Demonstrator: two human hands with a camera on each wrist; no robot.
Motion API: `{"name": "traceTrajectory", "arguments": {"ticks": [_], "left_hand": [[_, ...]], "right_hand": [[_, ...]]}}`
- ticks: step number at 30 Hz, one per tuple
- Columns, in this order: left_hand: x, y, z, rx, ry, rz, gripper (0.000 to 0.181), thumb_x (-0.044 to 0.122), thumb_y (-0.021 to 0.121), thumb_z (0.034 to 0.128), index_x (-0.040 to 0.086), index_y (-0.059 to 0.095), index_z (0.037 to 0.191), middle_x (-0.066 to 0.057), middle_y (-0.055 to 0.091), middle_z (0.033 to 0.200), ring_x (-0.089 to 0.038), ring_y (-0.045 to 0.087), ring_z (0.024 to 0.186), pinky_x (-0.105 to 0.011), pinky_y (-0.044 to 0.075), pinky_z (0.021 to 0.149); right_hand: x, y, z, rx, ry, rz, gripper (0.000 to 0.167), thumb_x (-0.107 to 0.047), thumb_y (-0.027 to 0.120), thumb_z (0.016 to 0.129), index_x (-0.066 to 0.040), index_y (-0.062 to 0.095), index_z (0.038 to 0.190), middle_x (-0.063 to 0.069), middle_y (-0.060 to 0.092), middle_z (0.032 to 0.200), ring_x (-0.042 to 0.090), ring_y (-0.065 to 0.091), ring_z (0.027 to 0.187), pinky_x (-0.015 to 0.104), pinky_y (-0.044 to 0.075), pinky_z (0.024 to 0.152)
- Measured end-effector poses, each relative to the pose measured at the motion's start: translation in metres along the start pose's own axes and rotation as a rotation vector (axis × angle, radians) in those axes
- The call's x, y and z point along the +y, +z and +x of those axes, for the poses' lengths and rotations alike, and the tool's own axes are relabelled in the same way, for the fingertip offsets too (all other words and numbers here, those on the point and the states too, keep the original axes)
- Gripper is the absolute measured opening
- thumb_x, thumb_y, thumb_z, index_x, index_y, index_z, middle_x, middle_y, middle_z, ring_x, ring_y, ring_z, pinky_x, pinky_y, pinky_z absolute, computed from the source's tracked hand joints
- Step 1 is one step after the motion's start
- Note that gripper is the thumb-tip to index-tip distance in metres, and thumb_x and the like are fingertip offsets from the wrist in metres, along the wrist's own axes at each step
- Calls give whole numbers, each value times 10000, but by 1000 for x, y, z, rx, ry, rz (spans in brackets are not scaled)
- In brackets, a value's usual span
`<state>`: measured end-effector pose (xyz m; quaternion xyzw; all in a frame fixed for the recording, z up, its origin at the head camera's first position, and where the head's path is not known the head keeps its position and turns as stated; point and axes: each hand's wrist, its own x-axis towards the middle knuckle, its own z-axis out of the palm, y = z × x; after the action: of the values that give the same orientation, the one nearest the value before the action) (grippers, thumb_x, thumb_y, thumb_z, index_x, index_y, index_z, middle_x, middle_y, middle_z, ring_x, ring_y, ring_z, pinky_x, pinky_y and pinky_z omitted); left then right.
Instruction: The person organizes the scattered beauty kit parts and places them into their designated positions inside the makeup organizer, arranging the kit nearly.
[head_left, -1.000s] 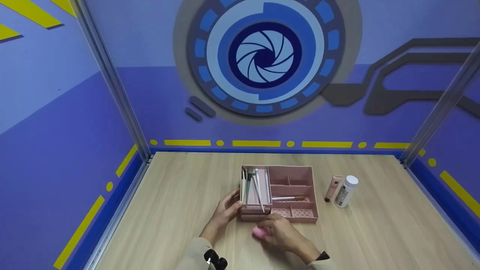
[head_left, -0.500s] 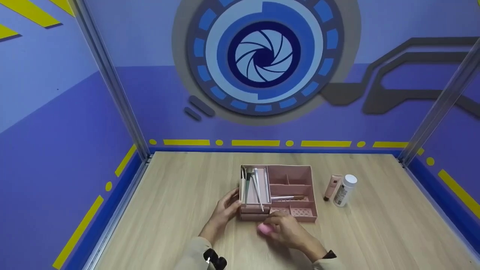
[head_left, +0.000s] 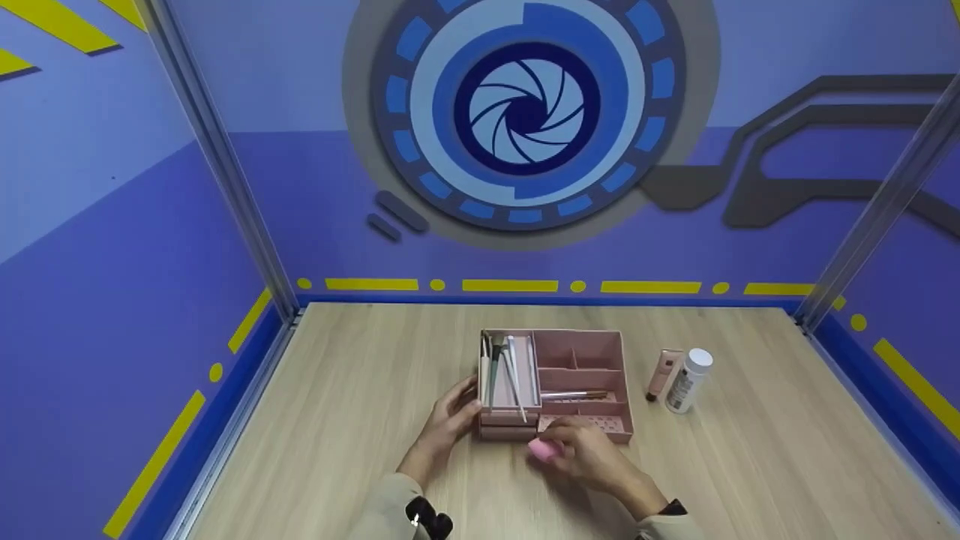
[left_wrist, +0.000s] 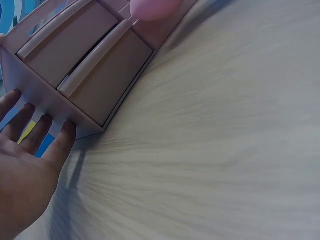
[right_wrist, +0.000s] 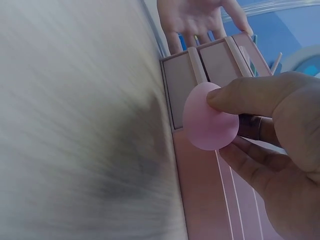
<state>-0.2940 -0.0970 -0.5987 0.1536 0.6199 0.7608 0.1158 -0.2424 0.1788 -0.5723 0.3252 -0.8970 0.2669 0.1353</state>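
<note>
A pink makeup organizer [head_left: 577,350] stands on the table, with two drawers [left_wrist: 107,70] at its front left. My left hand [head_left: 444,421] rests its straight fingertips against the organizer's left side, as the left wrist view shows. Between thumb and fingers, my right hand [head_left: 592,457] pinches a pink egg-shaped makeup sponge [right_wrist: 207,120] just in front of the organizer. Several makeup brushes [head_left: 495,367] lie in the top left tray. Slim pencil-like sticks [head_left: 574,395] lie in the middle right compartment. Part of the front right compartment is hidden by the right hand.
To the right of the organizer, a white bottle [head_left: 688,382] stands beside a small pink tube [head_left: 663,375] with a dark cap. A wooden table [head_left: 360,367] carries everything, with a blue patterned wall [head_left: 300,202] behind it and metal posts at its back corners.
My right hand has moved slightly right along the organizer's front, carrying the makeup sponge with it. The left hand stays against the organizer's side.
</note>
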Motion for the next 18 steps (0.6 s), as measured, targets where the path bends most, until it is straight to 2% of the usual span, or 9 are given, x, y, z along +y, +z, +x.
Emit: {"name": "traceTrajectory", "arguments": {"ticks": [2, 7, 18], "left_hand": [[1, 0, 0, -8, 4, 12, 636, 226, 545, 993, 43, 258, 1530, -188, 275, 1578, -289, 337, 1422, -481, 303, 1153], [2, 0, 1, -2, -12, 1, 642, 221, 556, 989, 42, 259, 1529, -184, 283, 1576, -282, 342, 1421, -476, 293, 1159], [1, 1, 0, 8, -14, 7, 660, 220, 550, 990, 23, 231, 1533, -198, 258, 1583, -301, 318, 1431, -477, 279, 1163]], "right_hand": [[1, -2, 0, -8, 14, 10, 252, -152, 806, 749, -132, 751, 994, -2, 695, 1028, 193, 643, 950, 392, 549, 837], [5, -6, 0, -18, 51, 21, 235, -157, 801, 762, -126, 752, 989, -36, 684, 972, 148, 624, 898, 347, 550, 776], [16, -11, 5, 50, 42, -5, 232, -181, 824, 737, -145, 753, 955, -45, 690, 941, 124, 618, 869, 316, 542, 736]]}}
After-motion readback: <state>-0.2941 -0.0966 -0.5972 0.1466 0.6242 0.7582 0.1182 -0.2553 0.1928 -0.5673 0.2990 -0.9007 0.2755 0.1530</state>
